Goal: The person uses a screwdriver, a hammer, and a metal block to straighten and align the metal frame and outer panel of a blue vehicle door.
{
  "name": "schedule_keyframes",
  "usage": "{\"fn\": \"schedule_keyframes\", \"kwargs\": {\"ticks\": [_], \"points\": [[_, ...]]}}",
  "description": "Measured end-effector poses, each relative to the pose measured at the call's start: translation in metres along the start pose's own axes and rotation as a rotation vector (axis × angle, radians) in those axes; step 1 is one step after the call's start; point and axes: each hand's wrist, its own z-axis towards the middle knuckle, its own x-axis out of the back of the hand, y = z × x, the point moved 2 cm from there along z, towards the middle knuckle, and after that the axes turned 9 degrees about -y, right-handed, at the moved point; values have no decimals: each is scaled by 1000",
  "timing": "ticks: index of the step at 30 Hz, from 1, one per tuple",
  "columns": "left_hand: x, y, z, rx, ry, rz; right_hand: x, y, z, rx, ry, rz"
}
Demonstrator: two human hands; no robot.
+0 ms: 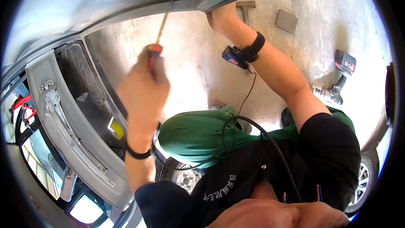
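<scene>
A screwdriver [155, 55] with a red and black handle is wrapped in my left hand [145, 86]. Its long yellowish shaft points away from me, and the tip reaches the lower edge of a light blue-grey vehicle panel [126, 0]. Just right of there, my right hand [222, 17] goes up against the same edge. The panel hides its fingers, so what they do cannot be seen. A strap on my right wrist carries a small black device [235, 57] with a cable. My left hand is slightly smeared by motion.
On the concrete floor lie a hammer [245, 10], a dark square block [286, 21] and a cordless drill [341, 78]. A grey inner panel [80, 143] with a metal rail stands to my left, near a yellow object [117, 129]. Cables cross my lap. Wheels [185, 177] show behind me.
</scene>
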Motion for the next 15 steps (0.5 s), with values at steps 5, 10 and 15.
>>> {"fn": "schedule_keyframes", "kwargs": {"ticks": [5, 10, 15], "points": [[54, -5, 19, -87, -37, 64, -7, -3, -3, -18, 19, -13], [79, 9, 39, -102, -127, 89, -11, -9, -1, -53, 29, -5], [92, 24, 60, -141, -140, 296, -17, -12, -5, -65, -6, -9]]}}
